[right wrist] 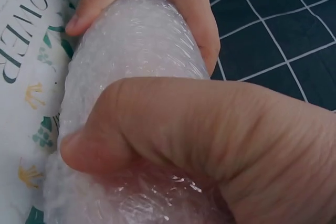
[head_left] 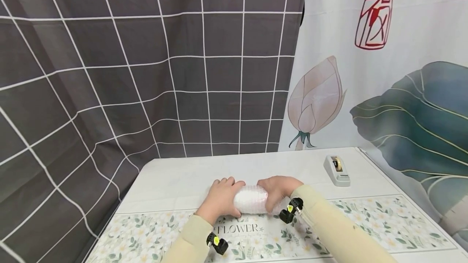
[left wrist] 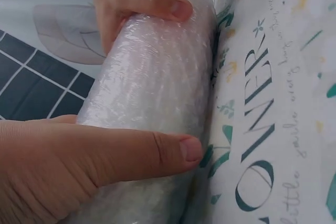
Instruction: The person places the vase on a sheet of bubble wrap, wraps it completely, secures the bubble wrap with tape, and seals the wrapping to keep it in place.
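A roll wrapped in clear bubble wrap (head_left: 250, 199) lies sideways on the table in front of me, with something pinkish-white showing faintly through its layers. My left hand (head_left: 221, 199) grips its left end, the thumb laid across the near side in the left wrist view. Around the right end curls my right hand (head_left: 279, 190), its bent thumb pressing the bubble wrap (right wrist: 136, 40) in the right wrist view. Both hands' far fingers are partly hidden behind the roll. Loose plastic sticks out past the right hand.
On the table's back right stands a white tape dispenser (head_left: 338, 170) with a small roll of tape. A flower-printed strip (head_left: 387, 218) with lettering runs across the white tabletop (head_left: 175, 177). Behind hang a dark grid-patterned curtain (head_left: 223, 72) and a white floral one (head_left: 329, 31).
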Demonstrator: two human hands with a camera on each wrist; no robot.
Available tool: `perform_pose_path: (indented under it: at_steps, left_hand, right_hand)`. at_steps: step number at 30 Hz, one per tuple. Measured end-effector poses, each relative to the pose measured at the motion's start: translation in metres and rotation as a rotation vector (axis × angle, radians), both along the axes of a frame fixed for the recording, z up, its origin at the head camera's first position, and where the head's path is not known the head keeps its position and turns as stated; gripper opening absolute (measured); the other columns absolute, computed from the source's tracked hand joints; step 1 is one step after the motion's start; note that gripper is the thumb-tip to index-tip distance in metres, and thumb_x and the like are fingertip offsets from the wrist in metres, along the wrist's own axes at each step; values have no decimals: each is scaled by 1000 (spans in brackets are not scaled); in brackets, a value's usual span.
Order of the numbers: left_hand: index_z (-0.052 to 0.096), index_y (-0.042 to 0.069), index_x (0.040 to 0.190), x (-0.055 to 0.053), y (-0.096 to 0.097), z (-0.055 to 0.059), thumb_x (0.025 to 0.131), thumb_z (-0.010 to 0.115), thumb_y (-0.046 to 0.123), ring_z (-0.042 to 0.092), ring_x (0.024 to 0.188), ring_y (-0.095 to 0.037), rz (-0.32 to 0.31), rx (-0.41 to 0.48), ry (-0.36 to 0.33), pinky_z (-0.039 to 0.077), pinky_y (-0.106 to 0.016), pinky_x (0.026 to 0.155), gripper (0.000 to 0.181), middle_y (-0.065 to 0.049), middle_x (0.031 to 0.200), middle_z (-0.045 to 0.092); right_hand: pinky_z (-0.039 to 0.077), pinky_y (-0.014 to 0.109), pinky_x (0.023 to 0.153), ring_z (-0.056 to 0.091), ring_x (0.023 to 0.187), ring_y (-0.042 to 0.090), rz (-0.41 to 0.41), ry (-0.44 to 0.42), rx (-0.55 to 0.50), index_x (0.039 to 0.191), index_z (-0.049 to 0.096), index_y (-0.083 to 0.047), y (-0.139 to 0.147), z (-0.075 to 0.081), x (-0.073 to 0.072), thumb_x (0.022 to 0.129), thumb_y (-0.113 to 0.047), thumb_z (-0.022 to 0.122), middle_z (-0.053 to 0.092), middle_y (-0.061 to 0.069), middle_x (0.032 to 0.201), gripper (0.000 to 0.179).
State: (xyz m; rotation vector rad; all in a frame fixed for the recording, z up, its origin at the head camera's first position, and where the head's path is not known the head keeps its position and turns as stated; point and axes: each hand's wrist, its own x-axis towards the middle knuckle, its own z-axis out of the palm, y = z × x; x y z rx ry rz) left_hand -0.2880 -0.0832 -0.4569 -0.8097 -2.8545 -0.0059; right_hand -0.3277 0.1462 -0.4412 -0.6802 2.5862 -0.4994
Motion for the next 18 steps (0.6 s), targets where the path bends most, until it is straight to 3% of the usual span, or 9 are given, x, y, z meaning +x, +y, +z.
perform_pose_path:
  at_steps: [7,13,18]
  left_hand:
    - [59,25,134,-2,1,-6,59,90,49,60,96,-21,-10,-11,60,49,-41,90,84,1,109,62]
    - [61,27,130,-8,0,-7,59,88,46,61,89,-21,-38,-18,74,52,-39,82,78,3,108,63]
    - [64,27,127,-13,-1,-8,56,87,44,63,84,-21,-57,10,38,53,-37,78,77,4,107,67]
  right_hand:
    - [54,36,78,62,85,18,-17,-147,-103,109,62,-20,4,-2,-5,48,-10,80,65,-4,94,65]
    - [53,36,84,61,90,15,44,-121,-145,116,62,-20,10,1,-5,49,-16,85,65,-7,99,71]
    - [50,40,91,59,98,15,75,-6,-72,131,59,-17,12,7,1,55,-21,87,63,-7,108,81]
